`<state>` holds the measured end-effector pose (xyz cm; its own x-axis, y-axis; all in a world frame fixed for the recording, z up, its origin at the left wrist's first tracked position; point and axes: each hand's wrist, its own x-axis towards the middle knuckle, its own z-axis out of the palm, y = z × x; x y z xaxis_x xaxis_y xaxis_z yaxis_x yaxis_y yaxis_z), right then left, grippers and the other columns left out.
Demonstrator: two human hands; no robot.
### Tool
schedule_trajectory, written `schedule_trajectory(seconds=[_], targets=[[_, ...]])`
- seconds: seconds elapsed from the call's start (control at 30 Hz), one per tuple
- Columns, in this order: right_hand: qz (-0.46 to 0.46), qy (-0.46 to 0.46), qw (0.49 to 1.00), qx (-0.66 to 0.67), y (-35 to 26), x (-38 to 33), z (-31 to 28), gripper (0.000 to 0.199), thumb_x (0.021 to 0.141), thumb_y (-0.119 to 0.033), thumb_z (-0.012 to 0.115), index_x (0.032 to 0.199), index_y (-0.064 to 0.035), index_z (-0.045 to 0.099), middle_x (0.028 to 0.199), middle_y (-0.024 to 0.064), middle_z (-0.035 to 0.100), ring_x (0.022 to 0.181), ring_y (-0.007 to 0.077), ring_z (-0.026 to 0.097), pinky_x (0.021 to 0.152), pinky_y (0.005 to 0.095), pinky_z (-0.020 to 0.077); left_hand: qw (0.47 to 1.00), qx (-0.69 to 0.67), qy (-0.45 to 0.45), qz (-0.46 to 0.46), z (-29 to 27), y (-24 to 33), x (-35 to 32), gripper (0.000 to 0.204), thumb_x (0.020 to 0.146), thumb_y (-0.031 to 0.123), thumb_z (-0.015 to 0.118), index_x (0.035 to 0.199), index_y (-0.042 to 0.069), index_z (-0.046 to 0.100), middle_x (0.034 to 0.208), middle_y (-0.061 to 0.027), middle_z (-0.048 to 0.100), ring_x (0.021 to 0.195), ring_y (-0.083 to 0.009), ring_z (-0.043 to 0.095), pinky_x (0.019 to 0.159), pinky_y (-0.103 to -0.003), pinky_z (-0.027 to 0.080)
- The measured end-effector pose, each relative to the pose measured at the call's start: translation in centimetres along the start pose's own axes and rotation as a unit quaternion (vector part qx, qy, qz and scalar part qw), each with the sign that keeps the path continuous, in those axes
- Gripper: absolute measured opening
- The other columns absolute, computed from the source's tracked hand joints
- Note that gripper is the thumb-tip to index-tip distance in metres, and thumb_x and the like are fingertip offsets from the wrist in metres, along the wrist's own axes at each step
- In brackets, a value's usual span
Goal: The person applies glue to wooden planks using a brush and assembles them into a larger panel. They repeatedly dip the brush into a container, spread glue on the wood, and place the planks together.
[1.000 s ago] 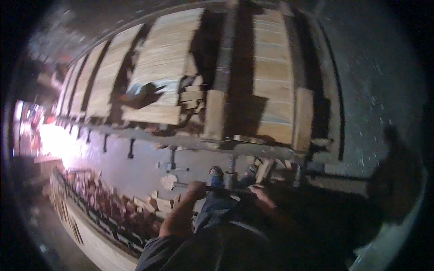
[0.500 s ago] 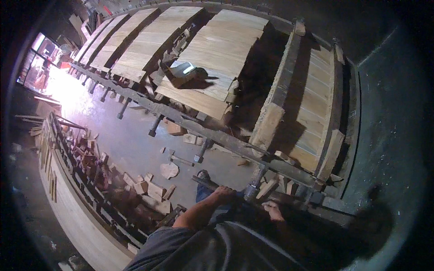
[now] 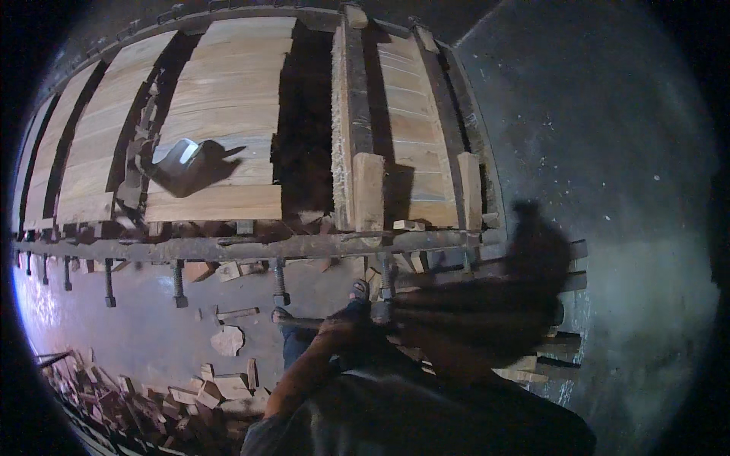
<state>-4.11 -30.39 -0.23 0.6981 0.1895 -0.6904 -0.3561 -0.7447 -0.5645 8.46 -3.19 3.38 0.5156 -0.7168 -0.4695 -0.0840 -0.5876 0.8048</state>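
Observation:
My left hand (image 3: 336,332) is closed round a dark bar (image 3: 298,323), whose end sticks out to the left of my fist. The bar runs level below a threaded clamp screw (image 3: 385,277), one of several along the near rail (image 3: 312,247) of a long metal clamping frame. Deep shadow covers my right forearm (image 3: 452,363); the right hand's fingers and whatever they touch cannot be made out. Beyond the rail lie pale glued-up wood panels (image 3: 228,83), side by side in the frame. A narrower panel (image 3: 414,114) sits between dark beams on the right.
A bent shiny metal piece (image 3: 186,163) rests on one panel. Below the rail, a hammer (image 3: 237,312) and a flat pale piece (image 3: 227,341) lie on the floor. Wood offcuts (image 3: 228,384) are heaped at lower left. Dark beams (image 3: 559,343) stick out at the right.
My view has turned to the right, so the frame now lies level across it. My left hand still holds the bar; my right hand has become lost in shadow.

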Motion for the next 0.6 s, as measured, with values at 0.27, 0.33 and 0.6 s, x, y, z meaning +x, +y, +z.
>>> schedule_trajectory(seconds=[0.27, 0.33, 0.6], targets=[[-0.031, -0.006, 0.984, -0.176, -2.4, 1.1, 3.5, 0.024, 0.081, -0.014, 0.067, 0.104, -0.0064, 0.065, 0.099, 0.0116, 0.064, 0.093, 0.0306, 0.063, 0.081, 0.0410, 0.0506, 0.994, 0.031, -0.074, -0.075, 8.6, -11.5, -2.6, 0.040, 0.082, 0.021, 0.063, 0.120, 0.009, 0.058, 0.109, -0.0146, 0.066, 0.097, -0.0359, 0.064, 0.082, -0.047, 0.052], [-0.037, -0.007, 0.971, -0.237, -2.8, 1.6, 2.7, 0.025, 0.080, -0.016, 0.067, 0.103, -0.0072, 0.065, 0.097, 0.0113, 0.065, 0.092, 0.0315, 0.063, 0.080, 0.0414, 0.0506, 0.989, 0.046, -0.095, -0.100, 11.6, -14.9, -3.0, 0.038, 0.080, 0.018, 0.064, 0.117, 0.010, 0.061, 0.108, -0.0130, 0.067, 0.094, -0.0350, 0.064, 0.080, -0.047, 0.052], [-0.028, 0.215, 0.970, 0.108, 5.1, 1.9, 1.3, 0.022, 0.075, -0.019, 0.068, 0.093, -0.0083, 0.065, 0.082, 0.0158, 0.067, 0.080, 0.0366, 0.065, 0.070, 0.0464, 0.0497, 0.927, 0.260, 0.269, 0.031, 1.2, 4.6, -2.3, 0.025, 0.082, 0.010, 0.056, 0.106, 0.004, 0.060, 0.116, -0.0186, 0.058, 0.110, -0.0375, 0.052, 0.096, -0.052, 0.040]])
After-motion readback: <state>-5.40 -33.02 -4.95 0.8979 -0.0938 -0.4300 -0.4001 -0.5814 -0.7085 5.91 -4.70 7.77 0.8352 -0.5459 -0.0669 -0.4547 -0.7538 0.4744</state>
